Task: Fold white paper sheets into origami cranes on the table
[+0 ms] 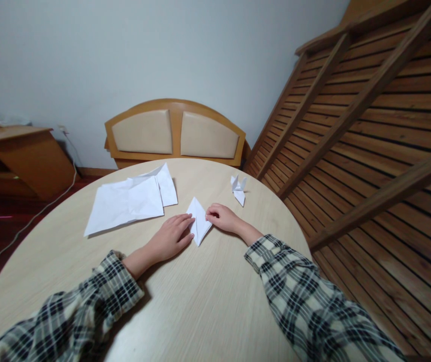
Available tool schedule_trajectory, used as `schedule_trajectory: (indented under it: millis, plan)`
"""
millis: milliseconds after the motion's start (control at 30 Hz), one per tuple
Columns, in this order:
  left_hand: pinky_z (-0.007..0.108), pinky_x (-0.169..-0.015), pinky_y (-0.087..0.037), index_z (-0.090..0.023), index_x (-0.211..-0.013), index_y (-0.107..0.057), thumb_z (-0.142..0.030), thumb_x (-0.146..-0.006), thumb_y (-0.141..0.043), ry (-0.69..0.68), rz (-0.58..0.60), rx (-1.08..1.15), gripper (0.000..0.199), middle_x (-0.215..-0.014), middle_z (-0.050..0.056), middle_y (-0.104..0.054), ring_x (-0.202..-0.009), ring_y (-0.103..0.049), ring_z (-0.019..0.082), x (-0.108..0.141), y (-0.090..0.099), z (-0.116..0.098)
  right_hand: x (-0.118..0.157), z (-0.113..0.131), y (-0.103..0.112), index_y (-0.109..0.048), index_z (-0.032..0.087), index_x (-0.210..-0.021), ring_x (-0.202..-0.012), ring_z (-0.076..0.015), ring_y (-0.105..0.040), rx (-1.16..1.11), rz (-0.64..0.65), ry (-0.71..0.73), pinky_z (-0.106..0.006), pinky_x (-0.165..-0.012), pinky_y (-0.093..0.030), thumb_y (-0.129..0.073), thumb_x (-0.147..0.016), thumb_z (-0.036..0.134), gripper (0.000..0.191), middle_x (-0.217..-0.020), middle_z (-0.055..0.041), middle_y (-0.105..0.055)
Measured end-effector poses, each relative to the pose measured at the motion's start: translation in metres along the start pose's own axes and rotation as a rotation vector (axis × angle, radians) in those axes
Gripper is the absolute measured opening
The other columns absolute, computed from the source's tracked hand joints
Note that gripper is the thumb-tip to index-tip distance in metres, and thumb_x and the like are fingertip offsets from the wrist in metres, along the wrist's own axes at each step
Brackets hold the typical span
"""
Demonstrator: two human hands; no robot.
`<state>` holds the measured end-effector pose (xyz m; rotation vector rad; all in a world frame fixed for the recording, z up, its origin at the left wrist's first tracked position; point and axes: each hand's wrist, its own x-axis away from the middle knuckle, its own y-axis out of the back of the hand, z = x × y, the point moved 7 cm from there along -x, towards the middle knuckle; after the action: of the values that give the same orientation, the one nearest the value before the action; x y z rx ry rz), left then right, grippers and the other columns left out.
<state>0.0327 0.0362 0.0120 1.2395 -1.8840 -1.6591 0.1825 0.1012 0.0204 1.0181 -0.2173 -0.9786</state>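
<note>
A small white folded paper [200, 223], shaped like a diamond, lies on the round table [200, 301] between my hands. My left hand [170, 236] rests flat beside it, fingers stretched out and their tips on its left edge. At the paper's right corner, my right hand [223, 218] has its thumb and fingertips pinched together on the edge. Farther back on the right stands a folded white paper figure [238, 190] with pointed parts. Several creased white sheets [125, 203] lie overlapping at the back left.
Behind the table is a wooden headboard [176, 131] with two beige panels. A slatted wooden frame [358, 136] leans along the right side. At the left stand a wooden desk [30, 156] and a white cable [45, 205] on the floor.
</note>
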Motion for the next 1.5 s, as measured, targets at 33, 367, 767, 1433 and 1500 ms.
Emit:
schedule_trajectory:
  millis: [33, 367, 767, 1433, 1500]
  plan:
    - [0.048, -0.11, -0.034, -0.017, -0.133, -0.048, -0.039, -0.093, -0.044, -0.001, -0.003, 0.001, 0.046, -0.139, 0.014, -0.051, -0.13, -0.044, 0.027, 0.0, 0.0, 0.0, 0.0, 0.0, 0.0, -0.065, 0.015, -0.076, -0.071, -0.0134, -0.05, 0.018, 0.009, 0.004, -0.025, -0.068, -0.036, -0.058, -0.083, 0.016, 0.01, -0.073, -0.0012, -0.055]
    - [0.045, -0.107, -0.038, -0.015, -0.128, -0.052, -0.041, -0.096, -0.04, 0.023, -0.036, 0.032, 0.043, -0.133, 0.014, -0.056, -0.125, -0.05, 0.026, -0.002, 0.005, -0.003, 0.0, -0.003, -0.004, -0.058, 0.016, -0.068, -0.065, -0.0117, -0.045, 0.147, 0.031, 0.006, -0.025, -0.062, -0.029, -0.064, -0.083, 0.034, 0.024, -0.068, 0.0005, -0.054]
    - [0.044, -0.101, -0.042, -0.017, -0.129, -0.051, -0.054, -0.087, -0.05, 0.04, -0.051, 0.04, 0.056, -0.125, 0.015, -0.058, -0.116, -0.054, 0.029, -0.002, 0.012, -0.007, 0.002, 0.01, -0.004, -0.058, 0.016, -0.065, -0.06, -0.0108, -0.043, 0.156, 0.037, 0.058, -0.024, -0.061, -0.027, -0.062, -0.084, 0.035, 0.028, -0.062, 0.0016, -0.053]
    - [0.051, -0.104, -0.038, -0.017, -0.141, -0.035, -0.054, -0.084, -0.054, 0.052, -0.098, 0.117, 0.07, -0.135, 0.016, -0.051, -0.123, -0.047, 0.032, -0.001, 0.014, -0.002, 0.002, 0.011, -0.007, -0.057, 0.016, -0.065, -0.059, -0.0106, -0.042, 0.143, 0.046, 0.065, -0.024, -0.059, -0.026, -0.062, -0.084, 0.035, 0.026, -0.062, 0.0023, -0.052]
    - [0.049, -0.101, -0.041, -0.018, -0.141, -0.035, -0.052, -0.085, -0.054, 0.064, -0.123, 0.148, 0.068, -0.13, 0.015, -0.054, -0.119, -0.05, 0.031, -0.001, 0.015, 0.0, 0.003, 0.011, -0.006, -0.057, 0.017, -0.066, -0.06, -0.0108, -0.042, 0.141, 0.042, 0.07, -0.024, -0.059, -0.026, -0.062, -0.084, 0.035, 0.027, -0.062, 0.0021, -0.052]
